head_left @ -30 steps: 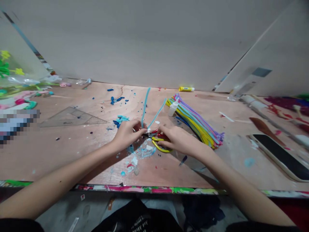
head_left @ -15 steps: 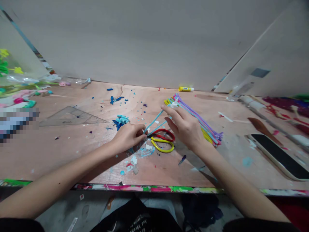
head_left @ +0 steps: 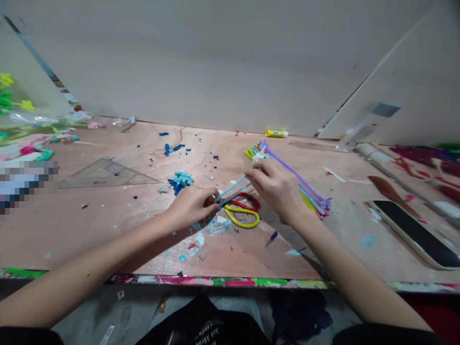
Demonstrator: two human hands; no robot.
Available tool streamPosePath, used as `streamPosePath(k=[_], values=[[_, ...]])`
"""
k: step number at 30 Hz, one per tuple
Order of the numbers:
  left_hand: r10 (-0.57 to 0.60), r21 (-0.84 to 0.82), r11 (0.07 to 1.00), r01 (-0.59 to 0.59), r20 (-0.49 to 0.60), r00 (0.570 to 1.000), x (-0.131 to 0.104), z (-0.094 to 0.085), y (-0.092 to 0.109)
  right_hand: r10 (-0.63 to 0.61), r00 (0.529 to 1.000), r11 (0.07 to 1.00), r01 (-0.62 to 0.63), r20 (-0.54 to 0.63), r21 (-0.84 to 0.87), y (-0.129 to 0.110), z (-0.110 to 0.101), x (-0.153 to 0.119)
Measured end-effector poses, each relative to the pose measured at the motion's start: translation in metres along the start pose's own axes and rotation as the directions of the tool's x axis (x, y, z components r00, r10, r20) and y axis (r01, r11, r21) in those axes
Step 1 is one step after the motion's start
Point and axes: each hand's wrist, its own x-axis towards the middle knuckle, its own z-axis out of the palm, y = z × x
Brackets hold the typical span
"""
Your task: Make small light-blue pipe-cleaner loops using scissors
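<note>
From here, the left hand [head_left: 192, 206] and right hand [head_left: 276, 187], apart, pinch pale blue strips [head_left: 234, 188] beside the scissors [head_left: 240, 210]; short pieces [head_left: 182, 179] look already cut, while a long many-coloured bundle [head_left: 292, 172] seems uncut.

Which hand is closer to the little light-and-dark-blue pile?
Left. The left hand is close by the blue pile, on its near right side; the right hand is farther right, beyond the scissors.
</note>
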Motion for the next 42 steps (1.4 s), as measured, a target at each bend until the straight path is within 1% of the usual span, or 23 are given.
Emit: streamPosePath(k=[3,8,12,13,15,18,22,25,27,29,30,32,35,42], values=[[0.006,-0.008,1.000,-0.006,-0.003,1.000,0.001,-0.001,0.000,0.018,0.999,1.000,-0.018,0.027,-0.003,0.001,0.002,0.000],[0.034,-0.001,0.999,-0.034,-0.024,0.999,0.000,0.000,0.000,-0.029,0.999,0.999,0.029,0.019,-0.013,0.002,0.004,0.004],[0.047,-0.020,0.999,-0.049,-0.071,0.996,0.000,-0.002,0.001,-0.127,0.992,0.992,0.127,0.015,0.017,0.004,0.004,0.005],[0.055,-0.052,0.997,-0.059,-0.078,0.995,0.001,-0.003,0.001,-0.165,0.986,0.986,0.164,0.025,0.035,0.004,0.004,0.005],[0.073,-0.175,0.981,-0.085,-0.076,0.994,0.002,-0.005,0.002,-0.239,0.970,0.970,0.236,0.047,0.066,0.002,0.004,0.005],[0.074,-0.409,0.908,-0.089,-0.051,0.996,0.003,-0.005,0.003,-0.320,0.946,0.945,0.314,0.055,0.092,-0.004,0.002,0.005],[0.054,-0.640,0.767,-0.045,-0.006,0.999,0.003,-0.001,0.005,-0.375,0.927,0.919,0.372,0.000,0.133,-0.014,-0.001,0.006],[0.011,-0.798,0.602,0.024,0.038,0.999,0.001,0.002,0.009,-0.365,0.931,0.917,0.365,-0.032,0.158,-0.017,-0.003,0.006],[-0.018,-0.868,0.490,0.076,0.077,0.997,0.000,0.003,0.011,-0.336,0.941,0.923,0.337,-0.039,0.186,-0.018,-0.004,0.005],[-0.035,-0.903,0.409,0.133,0.130,0.991,-0.001,0.004,0.012,-0.304,0.952,0.927,0.306,-0.045,0.217,-0.018,-0.004,0.004],[-0.039,-0.910,0.384,0.160,0.157,0.987,-0.001,0.004,0.012,-0.288,0.956,0.928,0.292,-0.049,0.230,-0.018,-0.004,0.004],[-0.041,-0.916,0.351,0.195,0.194,0.980,-0.001,0.004,0.011,-0.265,0.962,0.929,0.274,-0.070,0.250,-0.018,-0.004,0.004],[-0.044,-0.925,0.315,0.212,0.209,0.977,-0.001,0.004,0.010,-0.239,0.966,0.926,0.258,-0.102,0.275,-0.019,-0.003,0.006],[-0.067,-0.924,0.314,0.218,0.207,0.976,0.001,0.005,0.008,-0.159,0.981,0.924,0.189,-0.113,0.333,-0.020,0.000,0.005]])
